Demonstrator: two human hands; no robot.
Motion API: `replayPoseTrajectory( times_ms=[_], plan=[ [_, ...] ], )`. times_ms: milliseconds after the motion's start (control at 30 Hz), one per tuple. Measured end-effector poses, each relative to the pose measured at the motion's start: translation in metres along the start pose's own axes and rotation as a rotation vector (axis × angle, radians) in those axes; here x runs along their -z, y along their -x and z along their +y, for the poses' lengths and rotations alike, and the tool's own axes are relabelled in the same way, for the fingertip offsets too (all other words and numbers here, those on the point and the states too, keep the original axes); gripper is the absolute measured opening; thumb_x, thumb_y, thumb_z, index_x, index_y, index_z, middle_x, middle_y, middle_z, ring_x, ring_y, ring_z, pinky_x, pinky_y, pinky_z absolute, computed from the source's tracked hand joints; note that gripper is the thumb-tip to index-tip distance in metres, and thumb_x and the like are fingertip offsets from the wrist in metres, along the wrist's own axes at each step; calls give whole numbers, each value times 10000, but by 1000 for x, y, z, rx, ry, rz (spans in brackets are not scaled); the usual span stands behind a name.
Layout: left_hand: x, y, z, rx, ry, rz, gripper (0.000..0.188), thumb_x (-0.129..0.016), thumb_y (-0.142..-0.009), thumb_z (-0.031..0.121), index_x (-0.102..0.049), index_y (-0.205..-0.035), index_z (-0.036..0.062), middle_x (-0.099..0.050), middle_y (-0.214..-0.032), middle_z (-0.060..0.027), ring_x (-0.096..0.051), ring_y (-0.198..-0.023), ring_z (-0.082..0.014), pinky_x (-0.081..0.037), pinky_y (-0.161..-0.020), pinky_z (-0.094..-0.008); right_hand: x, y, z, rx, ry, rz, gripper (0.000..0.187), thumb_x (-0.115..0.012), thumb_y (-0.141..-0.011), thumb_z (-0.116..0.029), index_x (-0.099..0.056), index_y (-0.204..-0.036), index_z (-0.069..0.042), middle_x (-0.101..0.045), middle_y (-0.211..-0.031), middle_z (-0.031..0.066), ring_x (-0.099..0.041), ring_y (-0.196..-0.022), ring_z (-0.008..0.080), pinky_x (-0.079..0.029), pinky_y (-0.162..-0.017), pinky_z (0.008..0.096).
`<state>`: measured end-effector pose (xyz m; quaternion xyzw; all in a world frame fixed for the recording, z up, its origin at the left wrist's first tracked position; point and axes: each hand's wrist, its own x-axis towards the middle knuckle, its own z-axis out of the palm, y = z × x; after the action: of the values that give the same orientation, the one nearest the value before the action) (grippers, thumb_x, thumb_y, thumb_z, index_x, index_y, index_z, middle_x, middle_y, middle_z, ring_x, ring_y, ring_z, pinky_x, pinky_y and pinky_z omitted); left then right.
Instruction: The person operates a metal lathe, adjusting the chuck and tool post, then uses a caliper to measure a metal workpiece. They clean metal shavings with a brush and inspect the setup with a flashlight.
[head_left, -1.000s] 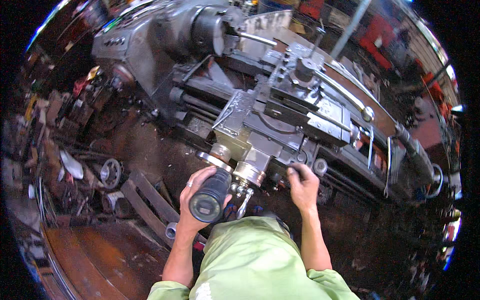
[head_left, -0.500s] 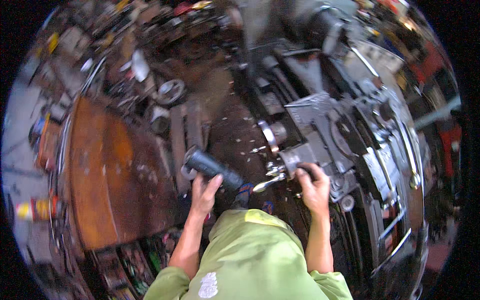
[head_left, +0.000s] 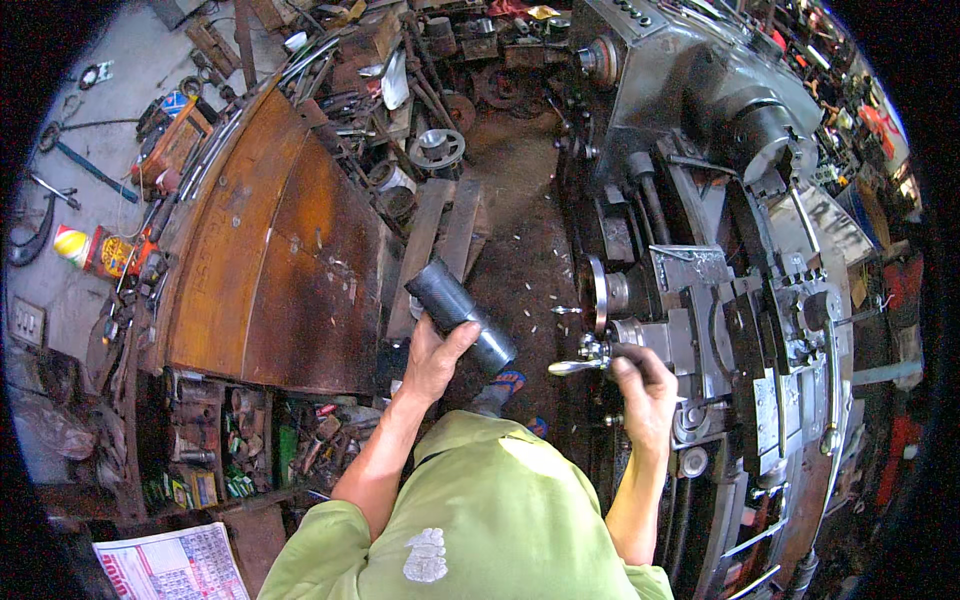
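Observation:
My left hand is wrapped round a dark metal cylinder, holding it tilted in front of my body. Part of the cylinder has a knurled-looking surface, while its lower end is smooth and shiny. On the other side, my right hand is closed on the dark end of a crank handle on the lathe. The crank's silver tapered grip sticks out to the left of the fingers. Just beyond it is a handwheel on the lathe carriage. The lathe chuck sits at the far right.
A rusty brown metal cabinet stands to my left. Open shelves below it hold small parts. Planks and a spoked wheel lie ahead on the cluttered floor. The lathe fills the right side.
The view has turned left and steadied, so the surroundings appear shifted to the right. The left hand still holds the cylinder, and the right stays at the crank handle.

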<state>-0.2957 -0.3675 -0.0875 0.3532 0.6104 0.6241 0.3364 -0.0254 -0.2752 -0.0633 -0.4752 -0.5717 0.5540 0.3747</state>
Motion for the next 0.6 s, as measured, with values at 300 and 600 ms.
replayPoseTrajectory(
  times_ms=[300,600],
  plan=[
    [-47,9,27,15,158,-137,542,-742,-869,300,-521,-1268,8,-606,-1142,-71,-567,-1064,-174,-435,-992,-352,-53,-15,-26,389,373,-439,777,-799,-791,-322,-461,-1398,27,-588,-1257,295,-560,-1181,463,-432,-1046,484],
    [-43,2,25,52,66,-290,520,-722,-860,322,-565,-1232,-6,-623,-1144,-80,-568,-1080,-185,-426,-996,-360,-33,-21,-21,136,236,-532,776,-812,-751,-289,-498,-1371,58,-640,-1195,267,-668,-1006,326,-540,-817,400]
  ],
)
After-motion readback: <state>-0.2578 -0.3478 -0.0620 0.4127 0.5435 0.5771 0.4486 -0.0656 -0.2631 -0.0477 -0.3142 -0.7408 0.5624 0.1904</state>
